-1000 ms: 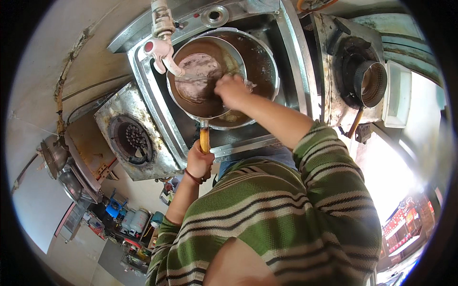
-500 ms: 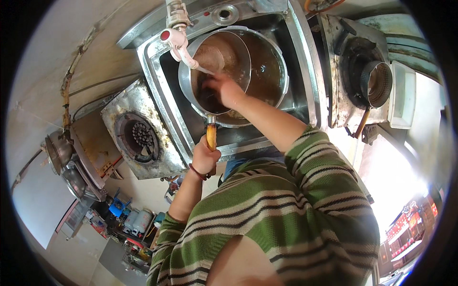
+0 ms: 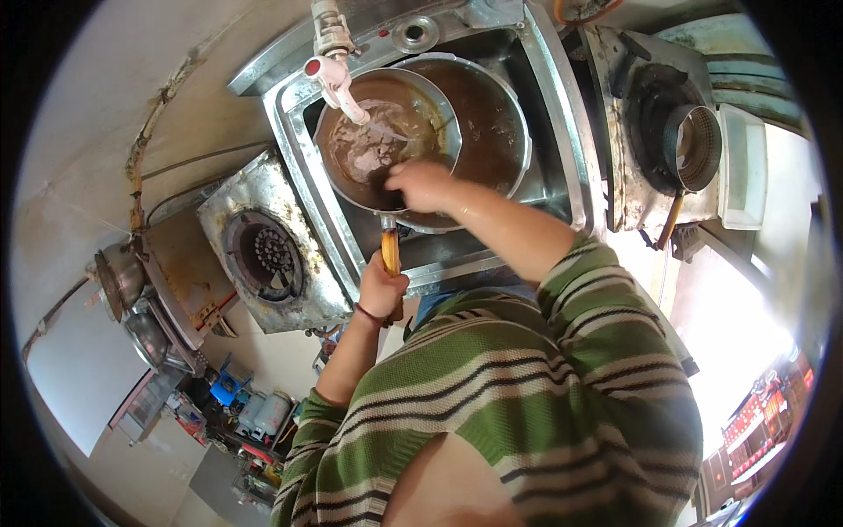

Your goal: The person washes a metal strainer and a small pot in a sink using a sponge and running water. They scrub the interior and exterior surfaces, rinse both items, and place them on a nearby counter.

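Note:
My left hand (image 3: 383,288) grips the yellow wooden handle (image 3: 390,250) of a round metal pot (image 3: 346,172), whose cloudy brown water swirls below a white plastic tap (image 3: 332,77) with a red cap. A thin stream runs from the spout. This pot sits over the left part of a larger pot (image 3: 487,132) holding brown liquid, inside the steel sink (image 3: 562,105). My right hand (image 3: 420,183) is in the small pot near its lower right wall, fingers curled and slightly blurred; whatever they may hold is hidden in a dark patch.
A grimy burner (image 3: 263,256) stands left of the sink. Another stove (image 3: 619,167) at the right carries a perforated metal cylinder (image 3: 698,145) with a handle, beside a white plastic bin (image 3: 740,176). Metal pans (image 3: 132,303) stand against the left wall; gas cylinders (image 3: 263,408) are beyond.
My right hand has moved within the small pot, lately a little downward, as the water churns. My left hand stays on the handle. The view has shifted slightly.

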`<state>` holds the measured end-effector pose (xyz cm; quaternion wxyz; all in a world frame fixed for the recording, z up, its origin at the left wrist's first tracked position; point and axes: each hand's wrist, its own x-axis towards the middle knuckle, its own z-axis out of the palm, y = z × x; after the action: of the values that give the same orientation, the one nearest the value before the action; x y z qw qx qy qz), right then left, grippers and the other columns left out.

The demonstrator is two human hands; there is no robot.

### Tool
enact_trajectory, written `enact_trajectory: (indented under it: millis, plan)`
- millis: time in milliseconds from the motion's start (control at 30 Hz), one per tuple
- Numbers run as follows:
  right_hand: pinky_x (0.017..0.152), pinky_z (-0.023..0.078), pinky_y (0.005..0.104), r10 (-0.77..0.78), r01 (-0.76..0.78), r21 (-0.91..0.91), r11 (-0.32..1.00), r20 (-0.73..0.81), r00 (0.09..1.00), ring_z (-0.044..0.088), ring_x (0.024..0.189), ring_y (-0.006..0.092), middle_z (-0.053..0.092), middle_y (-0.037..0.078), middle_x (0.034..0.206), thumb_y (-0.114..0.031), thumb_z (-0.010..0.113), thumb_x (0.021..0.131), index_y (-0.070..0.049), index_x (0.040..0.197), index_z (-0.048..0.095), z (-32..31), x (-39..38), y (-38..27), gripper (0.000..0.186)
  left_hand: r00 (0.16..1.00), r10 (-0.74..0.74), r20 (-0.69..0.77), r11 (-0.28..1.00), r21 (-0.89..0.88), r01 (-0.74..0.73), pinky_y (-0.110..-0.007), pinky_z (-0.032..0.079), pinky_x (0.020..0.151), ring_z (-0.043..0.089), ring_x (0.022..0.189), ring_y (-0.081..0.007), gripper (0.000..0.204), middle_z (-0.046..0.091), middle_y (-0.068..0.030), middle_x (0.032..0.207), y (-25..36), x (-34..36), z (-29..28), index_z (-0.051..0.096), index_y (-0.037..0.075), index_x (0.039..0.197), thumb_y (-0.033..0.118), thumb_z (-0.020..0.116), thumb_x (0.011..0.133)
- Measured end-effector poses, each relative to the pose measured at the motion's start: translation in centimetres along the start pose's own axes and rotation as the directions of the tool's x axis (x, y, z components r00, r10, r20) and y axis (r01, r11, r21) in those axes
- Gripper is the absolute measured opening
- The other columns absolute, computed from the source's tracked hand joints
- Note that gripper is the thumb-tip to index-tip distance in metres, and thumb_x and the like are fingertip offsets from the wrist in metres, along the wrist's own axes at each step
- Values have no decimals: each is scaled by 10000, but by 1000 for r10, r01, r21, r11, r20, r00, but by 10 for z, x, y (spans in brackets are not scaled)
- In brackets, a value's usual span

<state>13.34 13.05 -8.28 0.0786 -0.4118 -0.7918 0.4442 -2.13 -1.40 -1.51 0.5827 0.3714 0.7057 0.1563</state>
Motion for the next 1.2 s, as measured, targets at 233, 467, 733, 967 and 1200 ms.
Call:
enact_trajectory:
  millis: [233,467,733,967,1200]
  plan:
    - [810,459,388,391,-416,124,901,-648,654,545,949,349,583,134,1003,-152,623,737,-88,969,612,-21,43,64,241,996,-89,-2,994,62,89,-299,428,499,528,561,-143,211,468,-44,617,32,-17,-1,457,35,873,6,554,687]
    - [784,455,317,685,350,869,349,-492,537,559,863,188,574,69,961,-93,562,801,-30,1086,528,-77,-13,51,293,939,222,-263,717,696,25,-499,463,618,584,708,-422,283,603,-227,748,8,-4,-22,466,69,979,114,595,731]
    - [876,420,302,257,94,500,861,-588,767,561,1000,236,602,112,1055,-200,541,874,-54,1060,575,-127,12,40,239,902,356,-243,680,729,-73,-482,456,583,588,655,-387,268,601,-186,691,34,7,-26,481,81,947,81,587,701]
    - [971,378,415,-238,177,-160,971,-723,649,438,1167,359,490,124,1248,-62,576,757,-117,1096,600,-71,-26,-28,344,910,269,-316,740,673,15,-488,452,591,580,651,-402,240,592,-202,672,52,7,-16,471,66,892,71,581,678]
    - [1028,270,467,-362,218,-300,929,-604,710,384,1232,311,468,84,1300,-131,571,786,-155,1159,582,-31,-26,-55,374,931,152,-331,846,531,51,-505,451,641,580,709,-430,251,598,-243,719,27,4,1,483,44,885,90,591,664]
